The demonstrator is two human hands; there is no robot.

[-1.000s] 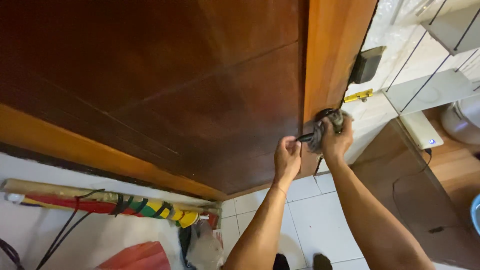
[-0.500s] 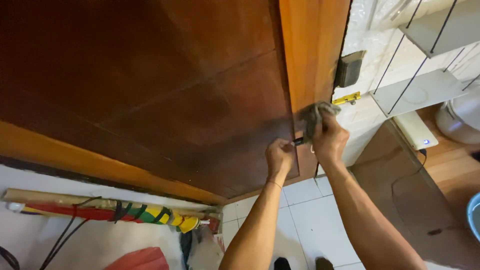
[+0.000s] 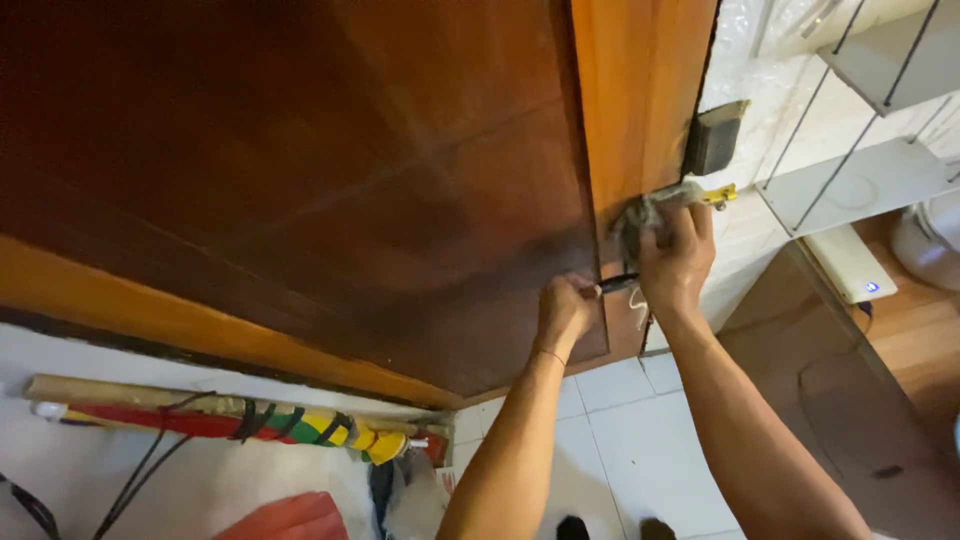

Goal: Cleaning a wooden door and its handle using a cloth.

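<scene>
Your right hand (image 3: 678,262): clenched on grey rag (image 3: 640,213), pressed against wooden door (image 3: 400,180) edge. Your left hand (image 3: 563,312): closed around dark door handle (image 3: 620,283).

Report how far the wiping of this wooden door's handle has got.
Done: nothing shows as finished. In hand: the right hand presses a grey cloth on the door near its edge, while the left hand grips the dark handle. Left: the handle itself, not under the cloth.

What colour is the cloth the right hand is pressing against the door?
Grey, mottled darker in places; the cloth shows bunched under the right hand in the head view.
</scene>
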